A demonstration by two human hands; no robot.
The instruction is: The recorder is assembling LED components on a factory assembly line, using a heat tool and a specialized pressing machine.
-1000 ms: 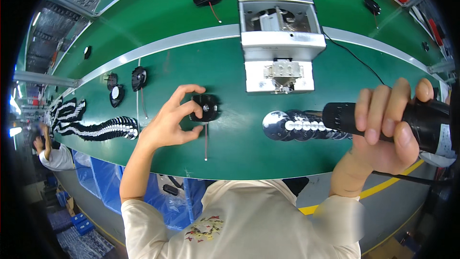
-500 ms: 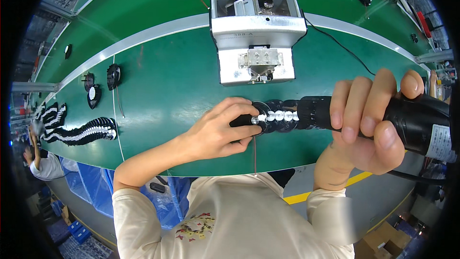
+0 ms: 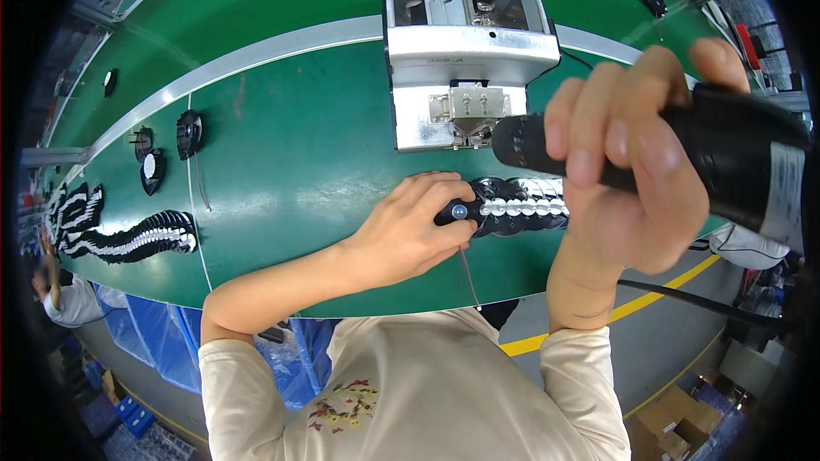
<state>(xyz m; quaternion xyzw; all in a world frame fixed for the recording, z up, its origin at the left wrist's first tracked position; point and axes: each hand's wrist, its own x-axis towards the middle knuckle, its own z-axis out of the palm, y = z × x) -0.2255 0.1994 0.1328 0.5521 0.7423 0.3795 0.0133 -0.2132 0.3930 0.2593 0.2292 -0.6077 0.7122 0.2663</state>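
My left hand [image 3: 414, 224] is closed round a small black housing [image 3: 459, 212] with a round, shiny centre, at the left end of a row of overlapping black housings [image 3: 521, 226] with pale round centres. A thin red wire [image 3: 468, 277] runs from it toward the table's near edge. Raised over the right side, my right hand [image 3: 628, 158] is wrapped round a black corded electric screwdriver [image 3: 739, 162], held tilted. Its nose, by the front of the silver screw feeder [image 3: 457, 115], points left; its bit is not clearly seen. My right wrist hides the row's right end.
More black housings [image 3: 141, 239] lie in curved rows at the left, with a few loose ones [image 3: 190, 132] nearer the middle. A pale ledge [image 3: 282, 47] crosses behind the green table [image 3: 290, 145]. The screwdriver's cord [image 3: 683, 294] hangs at the right. Another person's arm shows far left.
My right hand has raised the screwdriver from the housing under my left hand, up and away to the feeder's front. The left hand stays on the housing. The whole view has shifted slightly.
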